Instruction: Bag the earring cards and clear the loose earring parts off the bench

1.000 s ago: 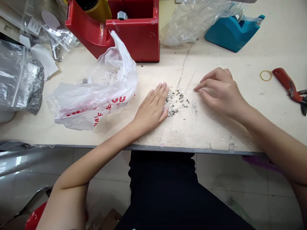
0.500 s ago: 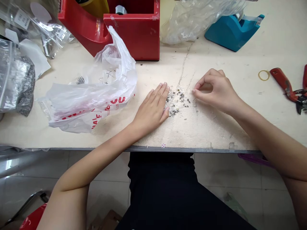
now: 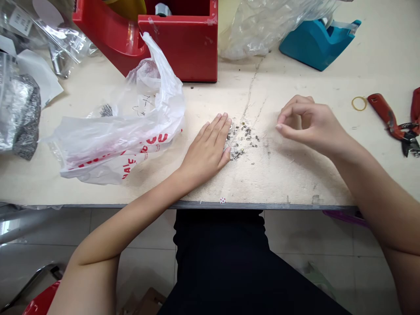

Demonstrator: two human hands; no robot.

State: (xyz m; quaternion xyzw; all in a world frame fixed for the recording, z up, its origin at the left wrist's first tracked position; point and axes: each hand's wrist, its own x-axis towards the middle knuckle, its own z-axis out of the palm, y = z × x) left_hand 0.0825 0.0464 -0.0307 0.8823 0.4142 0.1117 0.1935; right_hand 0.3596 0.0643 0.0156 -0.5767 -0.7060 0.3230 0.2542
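Note:
Several tiny metal pieces (image 3: 248, 131), too small to name, lie scattered on the pale tabletop (image 3: 278, 175). My left hand (image 3: 210, 146) rests flat beside them, palm down with fingers stretched out, its fingertips at the left edge of the scatter. Under and just past its fingers shows part of a small clear plastic piece (image 3: 232, 127). To the right of the scatter, my right hand (image 3: 305, 122) is raised a little above the table, thumb and index finger pinched together. Whatever lies between those fingertips, if anything, is too small to make out.
A white plastic bag with red print (image 3: 108, 153) lies left of my left hand. Behind stand a red tape dispenser (image 3: 183, 48) and a blue tape dispenser (image 3: 315, 43), with a clear bag (image 3: 252, 35) between. Red-handled pliers (image 3: 389, 116) and a rubber band (image 3: 358, 103) lie right.
My right hand has moved to the right, away from the metal pieces, its thumb and index finger still pinched. My left hand stays flat in place. The view has shifted slightly.

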